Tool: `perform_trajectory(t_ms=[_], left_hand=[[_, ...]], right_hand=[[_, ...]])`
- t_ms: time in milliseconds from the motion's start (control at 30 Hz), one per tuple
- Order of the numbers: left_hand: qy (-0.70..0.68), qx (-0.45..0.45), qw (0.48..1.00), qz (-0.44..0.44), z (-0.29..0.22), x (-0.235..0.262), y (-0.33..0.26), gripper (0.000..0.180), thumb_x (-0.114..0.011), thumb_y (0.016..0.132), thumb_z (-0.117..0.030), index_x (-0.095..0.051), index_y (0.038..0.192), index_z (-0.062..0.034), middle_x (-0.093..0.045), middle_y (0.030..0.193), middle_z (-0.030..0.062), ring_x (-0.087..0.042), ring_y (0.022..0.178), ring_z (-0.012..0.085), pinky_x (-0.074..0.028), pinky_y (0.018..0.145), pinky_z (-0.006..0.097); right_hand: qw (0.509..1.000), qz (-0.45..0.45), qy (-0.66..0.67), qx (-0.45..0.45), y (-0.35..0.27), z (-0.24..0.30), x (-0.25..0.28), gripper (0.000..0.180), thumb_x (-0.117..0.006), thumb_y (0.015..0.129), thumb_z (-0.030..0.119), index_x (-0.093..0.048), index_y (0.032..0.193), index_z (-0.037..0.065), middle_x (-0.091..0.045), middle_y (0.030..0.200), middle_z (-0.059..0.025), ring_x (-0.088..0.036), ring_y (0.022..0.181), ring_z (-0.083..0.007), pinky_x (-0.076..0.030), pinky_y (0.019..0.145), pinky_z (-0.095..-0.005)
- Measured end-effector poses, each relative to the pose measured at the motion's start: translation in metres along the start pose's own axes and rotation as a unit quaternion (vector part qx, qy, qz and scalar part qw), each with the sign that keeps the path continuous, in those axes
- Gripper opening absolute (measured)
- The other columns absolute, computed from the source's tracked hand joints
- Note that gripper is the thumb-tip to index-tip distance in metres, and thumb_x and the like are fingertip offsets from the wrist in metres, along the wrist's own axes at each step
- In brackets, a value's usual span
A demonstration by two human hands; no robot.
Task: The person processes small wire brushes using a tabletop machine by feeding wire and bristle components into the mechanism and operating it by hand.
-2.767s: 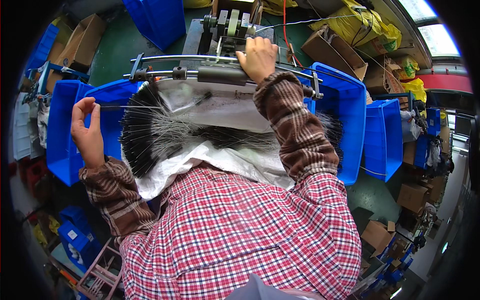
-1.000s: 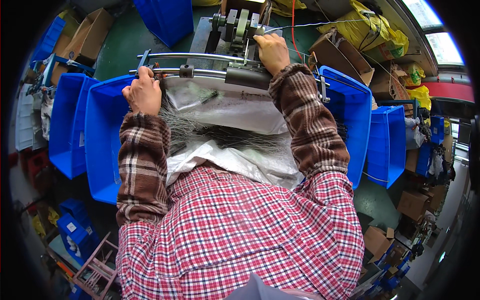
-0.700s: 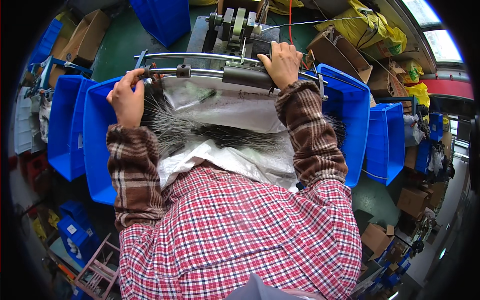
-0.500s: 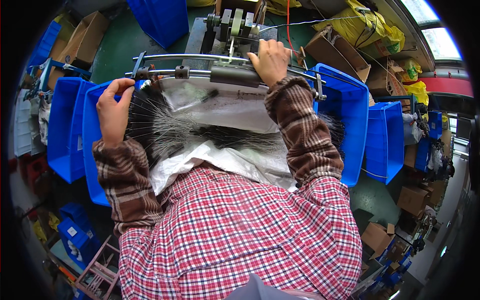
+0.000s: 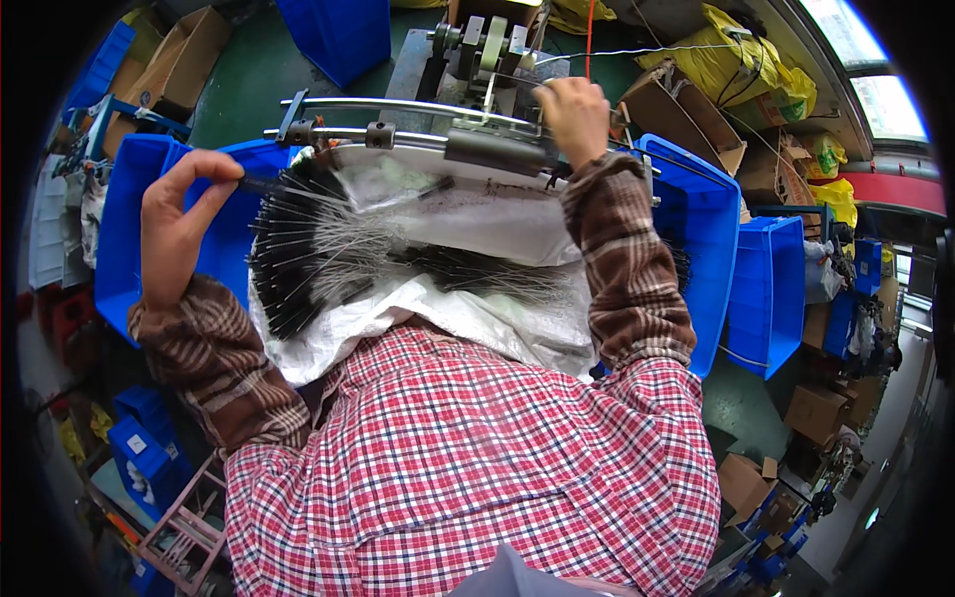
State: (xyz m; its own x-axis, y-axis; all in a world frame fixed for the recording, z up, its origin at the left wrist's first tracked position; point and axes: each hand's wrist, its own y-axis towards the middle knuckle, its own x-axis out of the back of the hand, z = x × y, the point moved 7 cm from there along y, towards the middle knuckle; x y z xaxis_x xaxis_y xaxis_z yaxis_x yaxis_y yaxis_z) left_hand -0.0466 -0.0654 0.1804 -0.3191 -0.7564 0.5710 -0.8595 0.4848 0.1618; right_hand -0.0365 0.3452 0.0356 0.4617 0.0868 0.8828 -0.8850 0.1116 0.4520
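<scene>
My left hand is raised at the left, thumb and forefinger pinched on the end of a thin black-bristled wire brush. Beside it a bundle of similar wire brushes, black-tipped with silvery stems, fans out on a white sheet over my lap. More dark brushes lie across the sheet's middle. My right hand is at the machine, fingers curled together near its right side; what they grip is hidden. Just below that hand runs a dark cylinder on a metal rod.
A long metal rail crosses in front of me. Blue bins stand at the left and right, with another blue bin farther right. Cardboard boxes and yellow sacks lie at the far right.
My left hand has moved left, away from the rod's end, drawing a brush with it. My right hand has left the dark cylinder and shifted right, its fingers now curled. The view has shifted slightly.
</scene>
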Motion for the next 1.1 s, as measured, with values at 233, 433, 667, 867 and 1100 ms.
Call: perform_trajectory(t_ms=[233, 433, 667, 867, 1100], left_hand=[[-0.134, 0.01, 0.987, 0.089, -0.003, -0.081, 0.025, 0.009, -0.06, 0.086, 0.005, -0.063, 0.093, 0.0021, -0.064, 0.095, 0.0041, -0.059, 0.093, 0.0106, -0.045, 0.087, 0.024], [-0.203, 0.026, 0.974, 0.095, -0.017, -0.155, 0.036, 0.011, -0.062, 0.087, 0.001, -0.065, 0.097, 0.002, -0.066, 0.097, 0.0048, -0.061, 0.091, 0.0111, -0.048, 0.084, 0.023], [0.015, 0.032, 0.997, -0.063, 0.01, -0.121, 0.033, 0.018, -0.066, 0.084, -0.009, -0.068, 0.101, -0.0051, -0.069, 0.095, 0.0079, -0.065, 0.089, 0.019, -0.051, 0.078, 0.031], [0.412, 0.011, 0.911, -0.035, 0.076, -0.088, 0.012, 0.025, -0.07, 0.08, -0.02, -0.067, 0.103, -0.0108, -0.067, 0.095, 0.0049, -0.06, 0.095, 0.0261, -0.045, 0.084, 0.042], [0.464, 0.09, 0.88, 0.051, 0.087, -0.096, 0.007, 0.027, -0.072, 0.078, -0.019, -0.067, 0.104, -0.0147, -0.064, 0.102, 0.0014, -0.055, 0.106, 0.0223, -0.032, 0.103, 0.049]], right_hand=[[0.992, 0.125, -0.007, -0.026, -0.003, -0.032, 0.032, 0.019, -0.057, 0.087, 0.022, -0.068, 0.097, 0.01, -0.068, 0.091, -0.0108, -0.065, 0.084, -0.03, -0.051, 0.074, -0.0406], [0.878, 0.237, 0.415, 0.031, -0.039, 0.061, 0.098, 0.022, -0.065, 0.085, 0.014, -0.067, 0.104, 0.003, -0.068, 0.09, -0.0147, -0.065, 0.075, -0.0297, -0.052, 0.069, -0.0369], [0.987, 0.011, 0.118, 0.108, -0.003, 0.073, 0.052, 0.011, -0.053, 0.081, 0.007, -0.064, 0.081, 0.009, -0.064, 0.074, -0.0087, -0.062, 0.072, -0.0263, -0.045, 0.066, -0.0395], [0.991, 0.047, -0.108, 0.068, 0.015, 0.029, -0.015, 0.02, -0.057, 0.083, 0.016, -0.072, 0.097, 0.019, -0.064, 0.081, 0.0007, -0.056, 0.085, -0.0201, -0.038, 0.077, -0.0383], [0.992, 0.026, -0.103, 0.068, 0.018, 0.029, -0.017, 0.02, -0.058, 0.083, 0.016, -0.073, 0.096, 0.02, -0.062, 0.082, 0.0014, -0.055, 0.087, -0.0197, -0.037, 0.076, -0.0388]])
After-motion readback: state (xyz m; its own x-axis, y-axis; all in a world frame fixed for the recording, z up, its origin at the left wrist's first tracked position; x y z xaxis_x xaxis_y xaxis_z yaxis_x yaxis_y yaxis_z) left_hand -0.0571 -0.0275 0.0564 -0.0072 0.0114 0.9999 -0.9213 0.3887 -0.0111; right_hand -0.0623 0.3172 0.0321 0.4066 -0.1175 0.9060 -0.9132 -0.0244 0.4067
